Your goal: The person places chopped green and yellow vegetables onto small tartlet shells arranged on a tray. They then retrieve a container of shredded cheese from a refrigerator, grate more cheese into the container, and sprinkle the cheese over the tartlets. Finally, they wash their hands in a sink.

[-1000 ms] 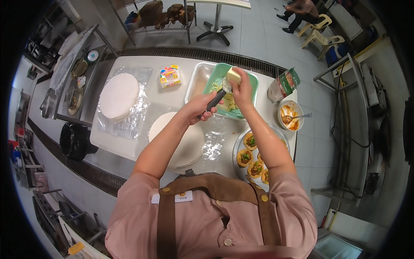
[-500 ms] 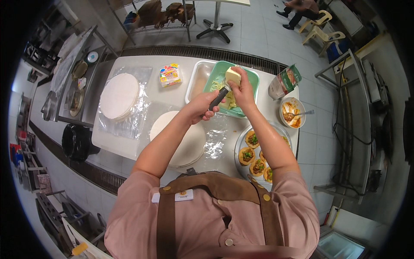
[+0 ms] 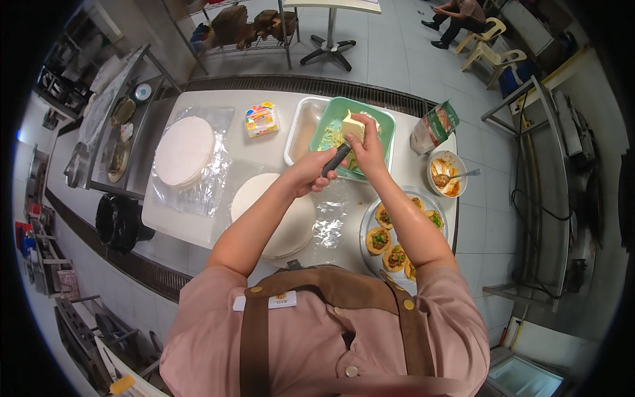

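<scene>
Watching left hand [image 3: 314,173] grip black-handled tool [image 3: 337,159], right hand [image 3: 368,147] clutch cheese [image 3: 353,126] over green tub [image 3: 338,107], twelve o'clock from apron [image 3: 331,279]. If cheese slips, tool's hidden end could nick right hand; lowered right forearm [image 3: 407,210] could smear topped rounds [image 3: 378,241] on tray [image 3: 364,229], tub's five o'clock.

Right forearm [image 3: 415,225] hid part of round tray [image 3: 369,223]. Black-handled tool's [image 3: 336,161] far end was indistinct. Top edge cut off seated person's [image 3: 463,21] head.
</scene>
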